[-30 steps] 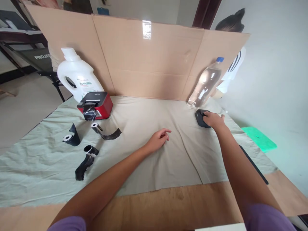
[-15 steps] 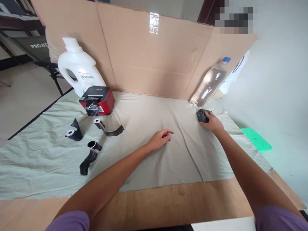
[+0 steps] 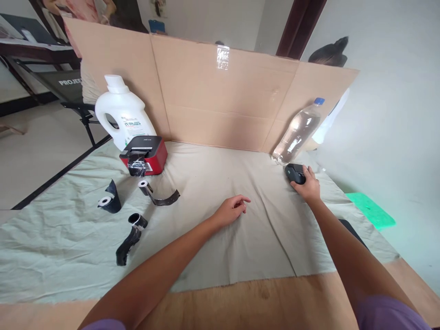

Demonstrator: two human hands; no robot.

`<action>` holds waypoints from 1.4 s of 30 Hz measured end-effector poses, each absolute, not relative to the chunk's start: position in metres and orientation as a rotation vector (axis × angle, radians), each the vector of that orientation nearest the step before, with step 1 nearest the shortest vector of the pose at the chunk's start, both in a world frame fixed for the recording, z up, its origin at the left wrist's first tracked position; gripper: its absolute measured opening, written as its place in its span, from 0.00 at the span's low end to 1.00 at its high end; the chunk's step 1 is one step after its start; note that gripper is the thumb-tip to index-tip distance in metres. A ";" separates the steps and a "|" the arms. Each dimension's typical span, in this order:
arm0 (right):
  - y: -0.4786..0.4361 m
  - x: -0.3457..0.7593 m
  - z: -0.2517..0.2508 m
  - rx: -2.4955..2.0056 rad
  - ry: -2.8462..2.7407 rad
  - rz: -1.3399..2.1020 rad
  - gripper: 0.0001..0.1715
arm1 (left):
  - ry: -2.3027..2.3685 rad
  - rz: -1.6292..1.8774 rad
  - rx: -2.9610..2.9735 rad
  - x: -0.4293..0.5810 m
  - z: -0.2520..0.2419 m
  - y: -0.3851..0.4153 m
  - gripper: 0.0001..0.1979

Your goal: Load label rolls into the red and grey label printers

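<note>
My right hand (image 3: 308,184) grips a small black device (image 3: 295,173) that rests on the cloth, just in front of the leaning clear bottle (image 3: 298,130). My left hand (image 3: 233,210) lies on the cloth near the middle with its index finger stretched out and the others loosely curled, holding nothing. Left of it are a black roll with a trailing strip (image 3: 165,199), a second black roll (image 3: 112,204) and a third one (image 3: 134,231). Behind these stands a red and black printer (image 3: 151,158).
A large white jug (image 3: 129,114) stands behind the printer, against an upright cardboard panel (image 3: 223,96). A green piece (image 3: 373,211) lies at the right edge. Part of a dark flat object (image 3: 354,233) shows beside my right forearm. Behind the panel, a person (image 3: 85,10) is partly visible.
The whole view has shifted, with the scene sitting lower in the picture. My right hand still holds the black device, and the dark flat object by my right forearm now shows.
</note>
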State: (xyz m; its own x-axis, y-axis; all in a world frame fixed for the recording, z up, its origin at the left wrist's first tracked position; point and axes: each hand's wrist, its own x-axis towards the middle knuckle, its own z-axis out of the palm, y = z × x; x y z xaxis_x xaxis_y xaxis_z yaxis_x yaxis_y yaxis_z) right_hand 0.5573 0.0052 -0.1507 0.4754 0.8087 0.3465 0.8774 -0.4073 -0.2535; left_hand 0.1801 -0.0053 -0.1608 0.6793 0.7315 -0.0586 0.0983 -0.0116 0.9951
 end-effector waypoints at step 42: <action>0.056 0.531 -0.135 -2.815 -1.212 -0.352 0.40 | 0.668 0.569 1.508 0.179 -0.162 -0.002 0.15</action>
